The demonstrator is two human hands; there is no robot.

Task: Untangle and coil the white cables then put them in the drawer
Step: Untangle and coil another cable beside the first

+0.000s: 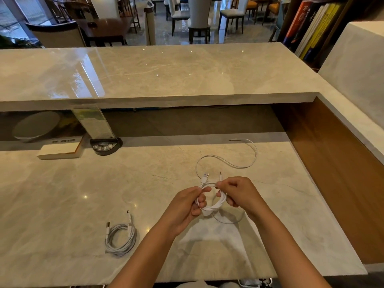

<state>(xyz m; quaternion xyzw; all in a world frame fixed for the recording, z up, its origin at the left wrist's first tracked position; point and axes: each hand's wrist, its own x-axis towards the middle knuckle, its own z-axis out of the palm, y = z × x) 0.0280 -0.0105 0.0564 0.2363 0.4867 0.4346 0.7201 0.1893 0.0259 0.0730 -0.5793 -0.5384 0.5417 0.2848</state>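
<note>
Both hands, left [188, 204] and right [236, 194], gripped a half-coiled white cable [216, 204] above the surface [62, 194] near its right edge; a finished coil [120, 238] lay toward the front edge.

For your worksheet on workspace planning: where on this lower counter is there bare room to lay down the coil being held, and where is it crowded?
Bare marble lies between the finished coil and the book, and along the near edge right of the right hand. Crowded: beyond the hands, where the loose cable trails across the counter.
</note>
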